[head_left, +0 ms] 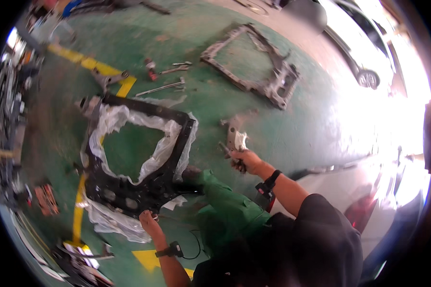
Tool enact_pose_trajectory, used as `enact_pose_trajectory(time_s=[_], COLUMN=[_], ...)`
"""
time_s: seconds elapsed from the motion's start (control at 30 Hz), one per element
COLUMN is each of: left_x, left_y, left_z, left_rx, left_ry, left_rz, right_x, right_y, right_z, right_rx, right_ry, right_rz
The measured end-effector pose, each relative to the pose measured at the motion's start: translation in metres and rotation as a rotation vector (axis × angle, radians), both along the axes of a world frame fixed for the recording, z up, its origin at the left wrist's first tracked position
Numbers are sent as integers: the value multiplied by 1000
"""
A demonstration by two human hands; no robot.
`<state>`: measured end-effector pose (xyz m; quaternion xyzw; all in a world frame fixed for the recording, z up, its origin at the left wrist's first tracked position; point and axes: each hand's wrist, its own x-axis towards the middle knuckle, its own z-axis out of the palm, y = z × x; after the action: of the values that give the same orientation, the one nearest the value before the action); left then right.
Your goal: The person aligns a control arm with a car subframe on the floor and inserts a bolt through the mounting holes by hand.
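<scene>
A black car subframe lies on the green floor at left, clear plastic wrap bunched round its inner opening and under its edges. My left hand is closed at the subframe's near edge; a small shiny bit shows by the fingers, too small to name. Off to the right, my right hand grips a short metal hand tool that points up and left. Just beyond that hand lies a rusty control arm with a white cloth or paper piece against it.
A second, rusty subframe lies at the far right. Wrenches, a long-handled bar, a red-and-dark can and another bracket are spread beyond the black one. A white car stands close on my right.
</scene>
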<state>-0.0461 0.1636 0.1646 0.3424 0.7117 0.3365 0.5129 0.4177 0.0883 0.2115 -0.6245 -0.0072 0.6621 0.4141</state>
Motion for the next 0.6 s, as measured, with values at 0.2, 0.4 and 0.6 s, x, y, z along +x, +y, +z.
enact_pose_trajectory(time_s=[0.2, 0.4, 0.6], left_x=[28, 61, 108], left_y=[6, -4, 21], left_z=[76, 109, 123], left_rx=[91, 15, 46], left_ry=[143, 137, 189], left_rz=[-270, -297, -361], right_x=[35, 63, 111], right_y=[-125, -198, -229], right_z=[108, 146, 148], right_rx=[180, 454, 475], right_ry=[48, 179, 256], right_rz=[-587, -984, -1227])
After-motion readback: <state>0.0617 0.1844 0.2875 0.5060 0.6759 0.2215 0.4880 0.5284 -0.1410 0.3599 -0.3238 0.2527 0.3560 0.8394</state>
